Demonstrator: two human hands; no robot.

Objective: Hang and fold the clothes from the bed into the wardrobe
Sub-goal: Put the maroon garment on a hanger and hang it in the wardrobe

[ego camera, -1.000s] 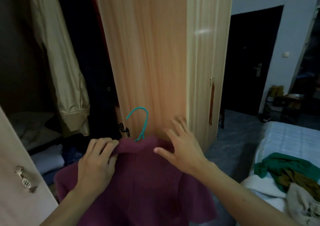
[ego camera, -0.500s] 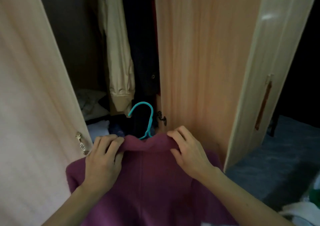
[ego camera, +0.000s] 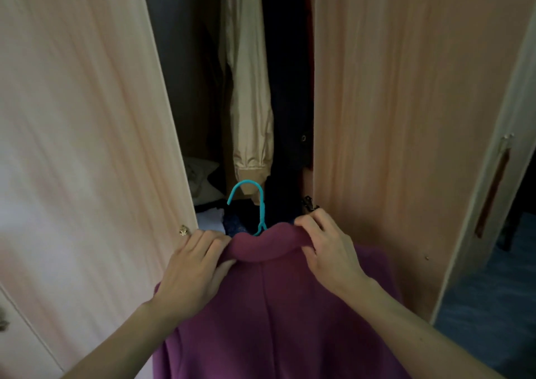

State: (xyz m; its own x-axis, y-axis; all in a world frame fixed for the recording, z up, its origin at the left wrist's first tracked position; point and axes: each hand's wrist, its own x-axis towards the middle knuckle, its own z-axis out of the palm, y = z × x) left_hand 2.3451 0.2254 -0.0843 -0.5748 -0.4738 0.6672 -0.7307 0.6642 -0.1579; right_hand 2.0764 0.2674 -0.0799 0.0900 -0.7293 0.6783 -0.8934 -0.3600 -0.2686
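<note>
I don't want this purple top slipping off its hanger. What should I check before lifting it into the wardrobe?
1. Top seated on hanger: the purple top has its collar around the neck of the teal hanger, with the hook clear above: ok.
2. Grip: left hand and right hand each hold the collar, one on either side of the hook: ok.
3. Doors: left door and right door stand open: ok.
4. Room inside: dark free space left of the beige jacket: ok.
5. Rail: out of view: cannot tell.
6. A hand on the hook: neither: not ok.
</note>
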